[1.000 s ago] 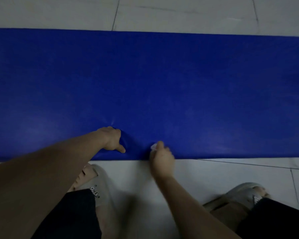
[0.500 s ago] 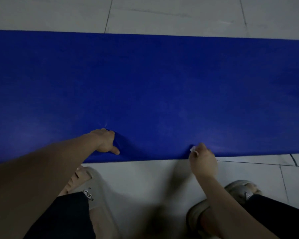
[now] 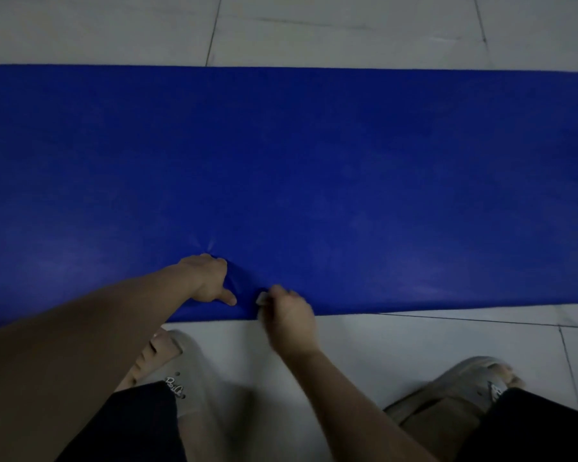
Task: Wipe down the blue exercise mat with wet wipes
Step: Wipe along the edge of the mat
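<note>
Fingers (image 3: 218, 264) of the left hand (image 3: 207, 278) are curled and dug into the long blue exercise mat (image 3: 314, 161), close to its near edge, with the thumb stretched out along the surface. Fine creases fan out from the knuckles and a small fold stands up between fingers and thumb, so this hand seems to be bunching and pinning the mat rather than merely resting on it. Just beside it, the right hand (image 3: 289, 316) has its fingers closed round a small crumpled white wet wipe (image 3: 262, 298). The wipe peeps out at the fingertips and meets the mat by the near edge; this hand is slightly blurred.

The mat lies flat across the pale tiled floor (image 3: 347, 28) and runs out of view at both sides. Its near edge is just ahead of a pair of pale grey slip-on sandals (image 3: 187, 371).

Since it puckers so readily under the fingertips, the mat is probably soft, thin and light. On smooth tile it would likely slide or ruck up under a firm stroke. It is best held by pressing down on it close to the stretch being wiped, not by lifting the edge, which would fold. The wipe is limp and damp, so it works best kept wadded under the fingertips and pushed away from the anchoring hand.
</note>
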